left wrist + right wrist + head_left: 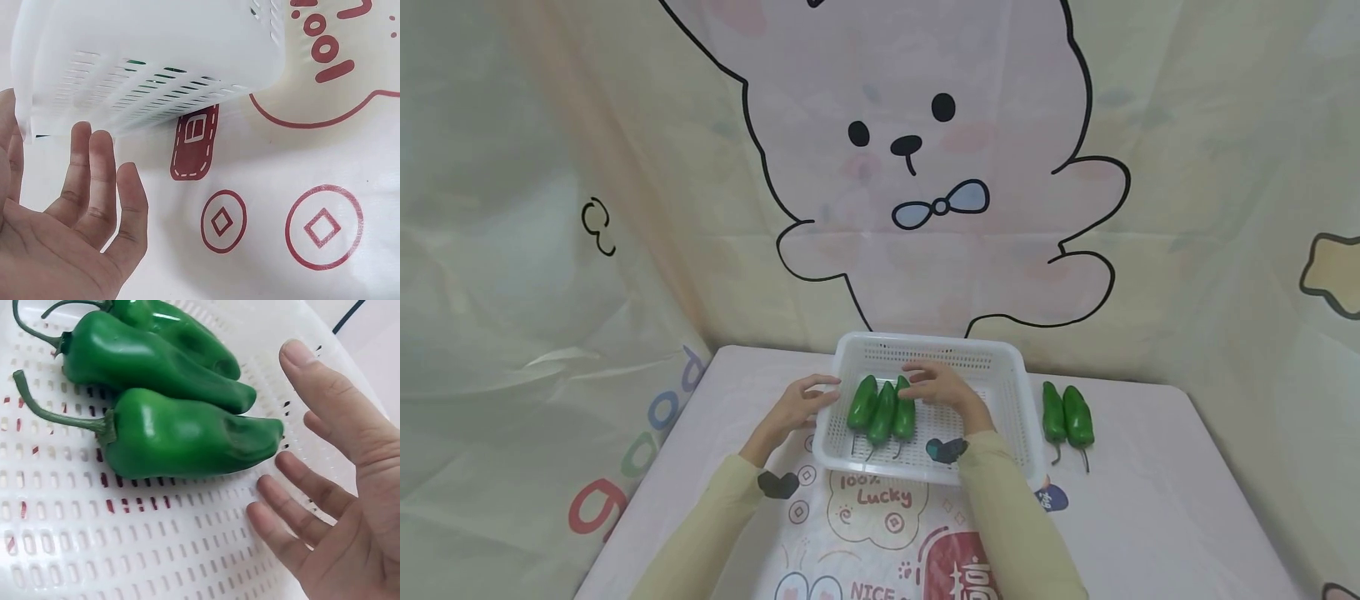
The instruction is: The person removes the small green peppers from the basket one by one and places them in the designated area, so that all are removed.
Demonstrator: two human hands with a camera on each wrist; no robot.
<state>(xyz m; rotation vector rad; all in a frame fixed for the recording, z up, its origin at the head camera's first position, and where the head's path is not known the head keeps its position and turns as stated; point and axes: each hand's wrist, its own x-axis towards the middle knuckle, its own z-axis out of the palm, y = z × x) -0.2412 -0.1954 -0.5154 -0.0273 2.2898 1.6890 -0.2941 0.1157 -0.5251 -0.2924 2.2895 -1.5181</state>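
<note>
Likely reach or release: right hand (pixel 946 389), fingers apart, pepper (pixel 194 434) just beyond fingertips; left hand (pixel 793 410) likewise, basket (pixel 156 31) at fingertips; gripping would need closing.

Left hand (pixel 795 406) and right hand (pixel 942 387) are bare; worn: long pale-yellow sleeves (pixel 1018 521), one black left-wrist unit (pixel 778 485), one dark right-wrist unit (pixel 953 451) with teal patch (pixel 933 448).

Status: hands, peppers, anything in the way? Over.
Right hand empty, beside three peppers in basket. Left hand at basket's left side, contact unclear. Two peppers outside on table. No obstruction visible.
</note>
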